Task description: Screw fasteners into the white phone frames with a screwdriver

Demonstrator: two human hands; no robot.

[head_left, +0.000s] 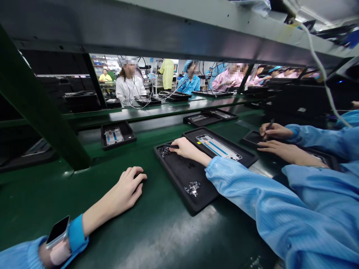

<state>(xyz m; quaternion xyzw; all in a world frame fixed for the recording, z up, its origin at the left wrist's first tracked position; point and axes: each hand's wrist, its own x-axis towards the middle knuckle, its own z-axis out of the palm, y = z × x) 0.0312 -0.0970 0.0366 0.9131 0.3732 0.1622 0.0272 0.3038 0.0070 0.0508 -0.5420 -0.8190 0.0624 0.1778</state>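
I am resting my left hand (pixel 127 190), loosely curled with nothing in its grasp, on the glossy green tabletop (pixel 106 239). My right hand (pixel 183 147) is holding its bent fingertips at the small dark parts (pixel 163 150) lying heaped at the far end of a rectangular black tray (pixel 178 170); I cannot tell whether it is gripping any. Small silvery pieces (pixel 192 188) are lying nearer me in that tray, and a flat silvery frame with blue strips (pixel 218 146) is sitting in a second black tray (pixel 248 160) just beside.

electronics workshop | green bench (pixel 126 239) | parts tray (pixel 179 170) | device frame (pixel 220 147) | smocked workers (pixel 189 85)
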